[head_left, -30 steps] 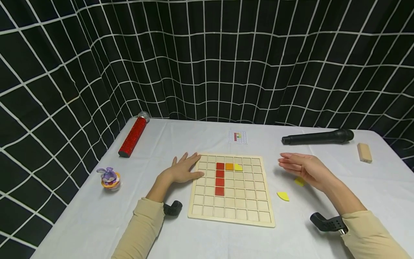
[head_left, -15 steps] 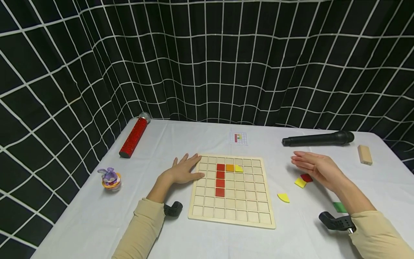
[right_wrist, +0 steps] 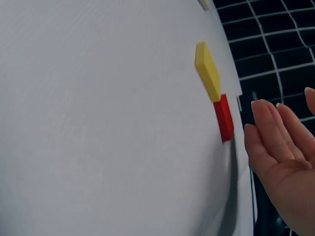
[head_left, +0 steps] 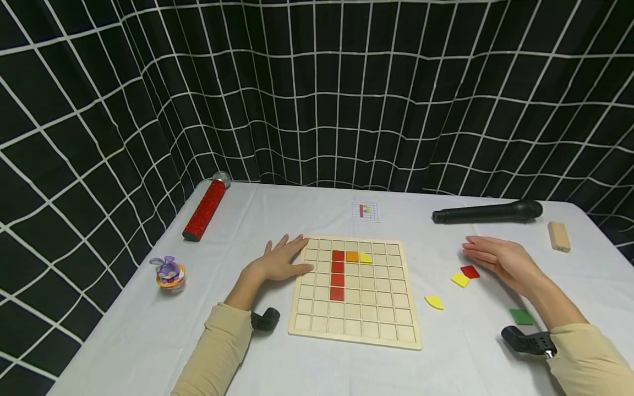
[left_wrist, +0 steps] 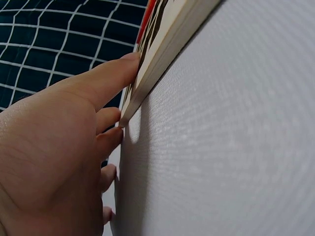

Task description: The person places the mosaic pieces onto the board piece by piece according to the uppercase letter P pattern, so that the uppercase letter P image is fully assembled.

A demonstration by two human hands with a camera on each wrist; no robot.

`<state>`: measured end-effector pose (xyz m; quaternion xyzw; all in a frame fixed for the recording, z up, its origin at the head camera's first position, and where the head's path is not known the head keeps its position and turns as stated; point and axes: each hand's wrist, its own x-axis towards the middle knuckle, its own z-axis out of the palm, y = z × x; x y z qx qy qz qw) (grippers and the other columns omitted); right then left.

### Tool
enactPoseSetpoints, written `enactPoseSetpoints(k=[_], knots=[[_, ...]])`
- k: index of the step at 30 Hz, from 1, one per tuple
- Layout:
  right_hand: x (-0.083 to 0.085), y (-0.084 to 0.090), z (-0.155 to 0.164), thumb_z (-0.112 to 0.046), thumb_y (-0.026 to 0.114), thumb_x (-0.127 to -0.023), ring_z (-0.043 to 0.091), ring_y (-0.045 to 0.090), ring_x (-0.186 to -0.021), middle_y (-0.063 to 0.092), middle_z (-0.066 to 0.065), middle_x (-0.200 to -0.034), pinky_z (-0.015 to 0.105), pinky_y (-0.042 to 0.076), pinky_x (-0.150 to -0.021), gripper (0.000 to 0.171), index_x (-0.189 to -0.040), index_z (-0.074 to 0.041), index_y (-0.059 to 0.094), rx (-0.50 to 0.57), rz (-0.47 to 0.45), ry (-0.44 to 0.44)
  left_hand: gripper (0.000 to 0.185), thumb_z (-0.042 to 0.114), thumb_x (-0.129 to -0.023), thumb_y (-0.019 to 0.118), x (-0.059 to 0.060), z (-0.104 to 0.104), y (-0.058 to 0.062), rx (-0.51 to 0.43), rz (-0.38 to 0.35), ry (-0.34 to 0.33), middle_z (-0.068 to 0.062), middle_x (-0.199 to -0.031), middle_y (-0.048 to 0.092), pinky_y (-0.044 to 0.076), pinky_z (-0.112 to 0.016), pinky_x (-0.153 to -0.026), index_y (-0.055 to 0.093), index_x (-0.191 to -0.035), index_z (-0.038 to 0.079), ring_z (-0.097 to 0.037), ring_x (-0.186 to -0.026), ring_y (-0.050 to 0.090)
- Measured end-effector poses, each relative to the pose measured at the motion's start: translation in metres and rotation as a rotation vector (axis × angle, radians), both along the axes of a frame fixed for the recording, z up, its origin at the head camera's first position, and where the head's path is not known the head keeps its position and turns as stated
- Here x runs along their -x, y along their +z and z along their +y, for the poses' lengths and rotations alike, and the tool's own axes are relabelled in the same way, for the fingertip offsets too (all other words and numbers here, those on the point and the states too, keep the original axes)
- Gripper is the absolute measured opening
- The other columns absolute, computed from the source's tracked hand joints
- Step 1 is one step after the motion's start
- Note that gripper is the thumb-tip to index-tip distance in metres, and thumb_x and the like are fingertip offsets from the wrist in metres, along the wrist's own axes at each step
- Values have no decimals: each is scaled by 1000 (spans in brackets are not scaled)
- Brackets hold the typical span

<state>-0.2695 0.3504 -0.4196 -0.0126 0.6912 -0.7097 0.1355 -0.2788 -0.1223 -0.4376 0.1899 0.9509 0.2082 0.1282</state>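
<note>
Your left hand lies at the far left of the wooden grid board, thumb over its edge — likely to stop it sliding — fingers extended, grasping nothing. Your right hand is also free, straight-fingered and seemingly raised above the tabletop. Right of the board, presumably for that hand's convenience, the red tile lies just on the near side of its fingers, the yellow square tile beside it; the yellow quarter-round tile sits farther left, the green tile near the wrist.
</note>
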Motion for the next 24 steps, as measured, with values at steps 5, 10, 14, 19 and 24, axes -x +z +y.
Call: enactPoseSetpoints(k=[5, 10, 14, 19, 24], knots=[[-1, -9, 4, -20, 53, -99, -2, 63, -94, 67, -13, -103, 16, 50, -81, 60, -139, 17, 29, -145, 45, 6, 75, 49, -93, 53, -1, 0, 0, 1, -2, 1, -6, -157, 19, -4, -58, -110, 26, -152, 11, -32, -144, 4], [-4, -12, 2, -36, 56, -97, -4, 56, -105, 63, 2, -122, 26, 47, -92, 66, -141, 9, 37, -502, 124, 26, 75, 49, -93, 53, -1, -1, -1, 0, 7, 3, -7, -156, 20, -3, -58, -110, 26, -152, 12, -32, -144, 5], [-6, -9, 1, -43, 55, -96, 23, 47, -122, 49, 21, -137, 49, 40, -99, 64, -140, 2, 44, -716, 178, 68, 75, 50, -93, 53, 0, -1, -2, 5, 7, 4, -6, -157, 20, -3, -58, -110, 26, -152, 12, -31, -144, 5], [-7, -8, 4, -28, 60, -96, 6, 56, -111, 53, 21, -133, 21, 43, -87, 57, -139, 4, 44, -709, 212, 139, 75, 50, -93, 53, 0, -1, -2, 1, 4, 3, -6, -157, 20, -3, -58, -110, 26, -152, 12, -32, -144, 5], [-9, -9, 6, -10, 68, -89, -4, 56, -107, 50, 26, -133, 8, 43, -83, 56, -136, 10, 45, -640, 254, 205, 75, 50, -93, 53, 0, -1, -1, 9, 5, -2, -6, -157, 19, -3, -58, -110, 25, -152, 12, -32, -144, 4]])
